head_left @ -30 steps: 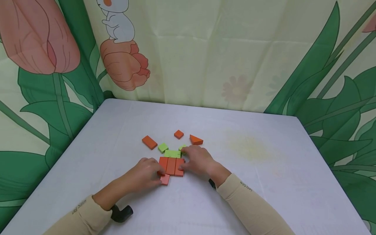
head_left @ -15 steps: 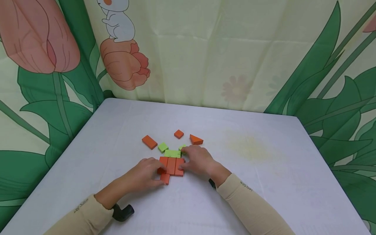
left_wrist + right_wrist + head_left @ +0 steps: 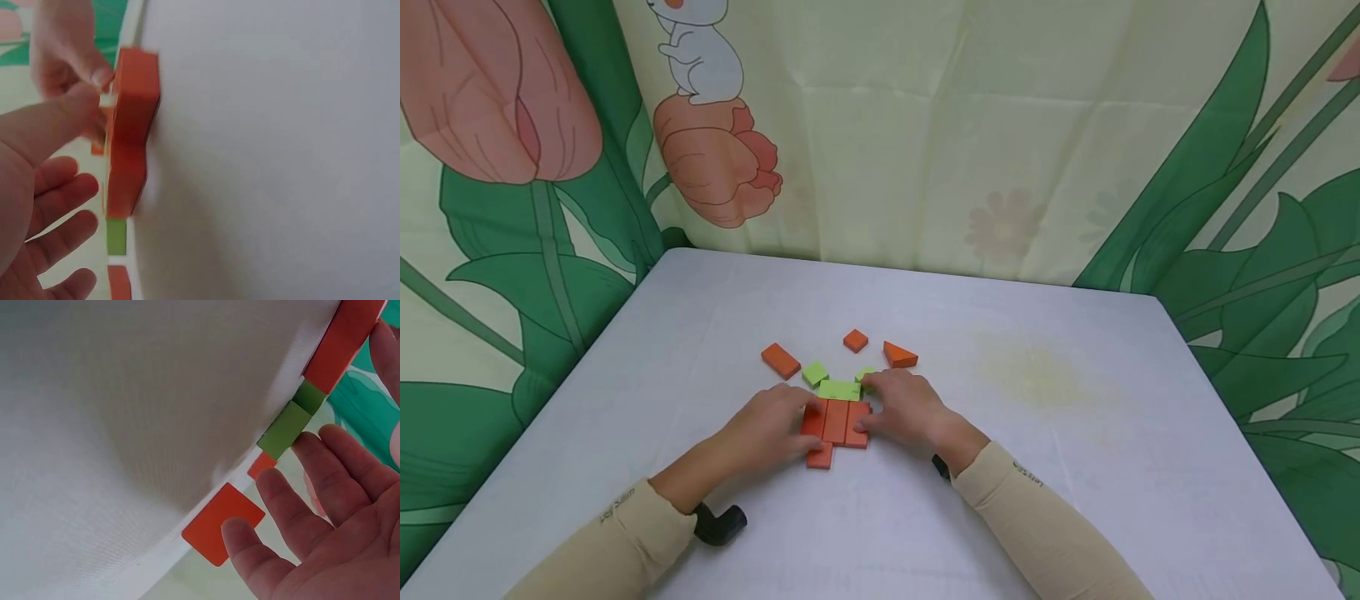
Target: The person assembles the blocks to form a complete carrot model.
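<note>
Smooth red oblongs abut; left hand and right hand alongside.

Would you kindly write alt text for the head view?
A person's left hand and right hand flank three side-by-side orange-red rectangular blocks on a white tabletop. Light-green blocks sit beyond; farther out lie three orange pieces, one triangular.

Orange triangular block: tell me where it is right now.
In the head view, the orange triangular block lies just beyond the right hand, right of the small orange square block.

Blocks lie between left hand and right hand.
</note>
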The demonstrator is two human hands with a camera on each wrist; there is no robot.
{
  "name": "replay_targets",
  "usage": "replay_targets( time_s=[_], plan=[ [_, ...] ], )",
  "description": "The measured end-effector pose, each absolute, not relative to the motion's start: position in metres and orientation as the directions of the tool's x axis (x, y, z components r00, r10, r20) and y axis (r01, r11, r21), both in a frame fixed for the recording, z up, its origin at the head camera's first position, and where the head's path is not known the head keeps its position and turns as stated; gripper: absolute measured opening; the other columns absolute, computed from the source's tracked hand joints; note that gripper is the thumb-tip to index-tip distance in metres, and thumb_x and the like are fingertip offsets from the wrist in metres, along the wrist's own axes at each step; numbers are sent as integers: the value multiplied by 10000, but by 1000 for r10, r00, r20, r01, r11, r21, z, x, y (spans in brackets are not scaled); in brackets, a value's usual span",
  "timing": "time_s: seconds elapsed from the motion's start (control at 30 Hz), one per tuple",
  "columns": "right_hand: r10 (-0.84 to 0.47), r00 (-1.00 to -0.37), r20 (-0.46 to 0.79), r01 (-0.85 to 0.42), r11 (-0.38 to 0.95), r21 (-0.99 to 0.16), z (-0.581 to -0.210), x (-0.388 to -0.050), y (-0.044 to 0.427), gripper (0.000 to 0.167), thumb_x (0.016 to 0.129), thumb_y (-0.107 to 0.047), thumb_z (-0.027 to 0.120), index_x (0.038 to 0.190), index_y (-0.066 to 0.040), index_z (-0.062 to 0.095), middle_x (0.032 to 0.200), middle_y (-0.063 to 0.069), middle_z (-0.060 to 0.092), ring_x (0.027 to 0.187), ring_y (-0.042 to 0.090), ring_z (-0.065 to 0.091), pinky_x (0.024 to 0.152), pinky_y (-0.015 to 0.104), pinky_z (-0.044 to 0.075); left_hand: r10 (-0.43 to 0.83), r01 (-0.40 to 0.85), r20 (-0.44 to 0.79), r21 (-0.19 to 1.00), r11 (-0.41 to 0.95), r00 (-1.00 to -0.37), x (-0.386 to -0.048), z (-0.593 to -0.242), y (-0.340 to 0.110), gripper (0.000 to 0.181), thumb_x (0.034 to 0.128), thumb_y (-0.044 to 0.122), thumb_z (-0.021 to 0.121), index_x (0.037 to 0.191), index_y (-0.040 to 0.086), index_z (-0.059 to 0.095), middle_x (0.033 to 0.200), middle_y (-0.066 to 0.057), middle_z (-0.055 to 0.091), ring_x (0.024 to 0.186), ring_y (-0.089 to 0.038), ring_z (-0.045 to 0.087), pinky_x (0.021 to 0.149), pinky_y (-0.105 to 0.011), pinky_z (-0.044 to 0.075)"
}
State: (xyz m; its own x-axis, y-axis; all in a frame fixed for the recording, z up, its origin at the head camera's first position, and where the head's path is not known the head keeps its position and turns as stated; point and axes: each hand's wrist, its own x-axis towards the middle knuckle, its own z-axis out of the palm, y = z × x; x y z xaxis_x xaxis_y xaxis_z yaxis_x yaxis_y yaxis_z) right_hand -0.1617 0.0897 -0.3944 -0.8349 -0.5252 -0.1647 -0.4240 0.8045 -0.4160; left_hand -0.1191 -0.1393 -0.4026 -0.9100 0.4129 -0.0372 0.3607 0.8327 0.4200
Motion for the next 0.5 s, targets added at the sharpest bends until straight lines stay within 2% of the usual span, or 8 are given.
replay_targets(
  time_s=[0.17,0.5],
  plan=[
    [-517,-838,-177,-413,812,-413,-395,-162,89,619,861,-383,789,1375,-94,598,1306,52,621,1199,244,552,1013,433,448,375,334,-42,368,868,-926,-142,-399,-143,555,825,320,837,1280,68,643,1194,-62,649,1169,-291,542,968,-486,463],
    [-508,-843,-174,-395,806,-441,-392,-160,89,622,871,-360,783,1392,-89,577,1343,53,597,1241,246,526,1047,431,425,395,347,-56,377,859,-917,-160,-401,-140,564,827,337,836,1273,51,643,1212,-79,651,1169,-311,545,986,-536,424]
  ],
)
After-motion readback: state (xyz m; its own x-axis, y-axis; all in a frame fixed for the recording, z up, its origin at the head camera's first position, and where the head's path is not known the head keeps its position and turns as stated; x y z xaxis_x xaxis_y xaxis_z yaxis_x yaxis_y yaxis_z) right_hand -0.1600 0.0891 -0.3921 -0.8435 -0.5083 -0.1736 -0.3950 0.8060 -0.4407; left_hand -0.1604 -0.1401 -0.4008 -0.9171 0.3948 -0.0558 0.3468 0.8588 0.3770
